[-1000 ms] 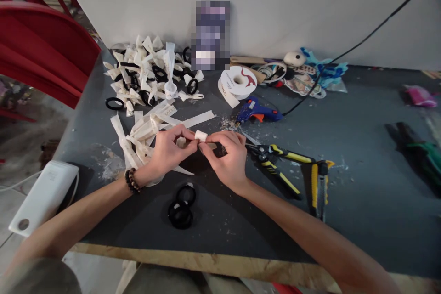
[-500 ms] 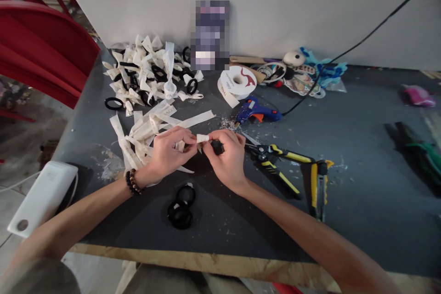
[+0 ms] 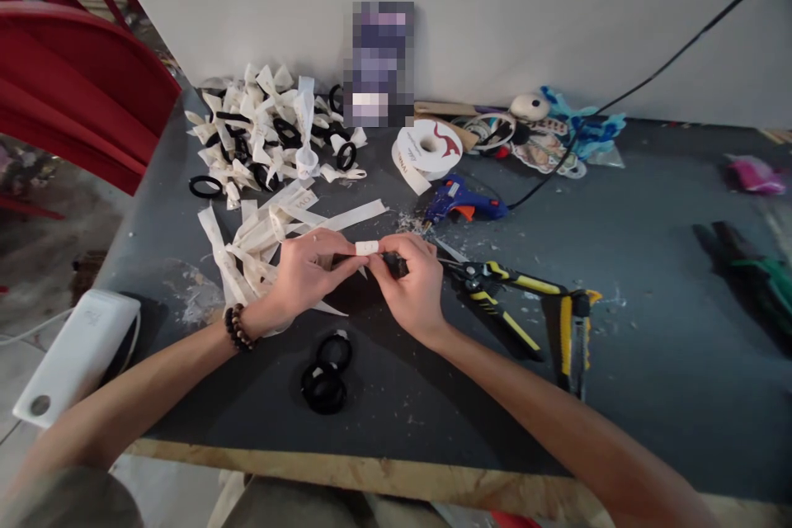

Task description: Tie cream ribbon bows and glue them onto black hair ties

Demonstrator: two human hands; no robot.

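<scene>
Centre of the frame: a short, cream-white band of ribbon-like fabric [image 3: 367, 247], held over the dark grey, flat-topped counter [image 3: 445, 421]. The left hand [image 3: 318, 268] and the right hand [image 3: 412, 276] each pinch one end, thumb brought close to forefinger. The band is probably very light, soft, easily creased and perhaps slightly slippery; its two ends likely offer the best hold, sparing the middle from crushing.

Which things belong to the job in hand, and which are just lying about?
Job, likely: white ribbon piece between left hand and right hand, ribbon strips, black rings, ribbon spool, glue gun.
Lying about, seemingly: white device, pink item, green-handled tool.
</scene>
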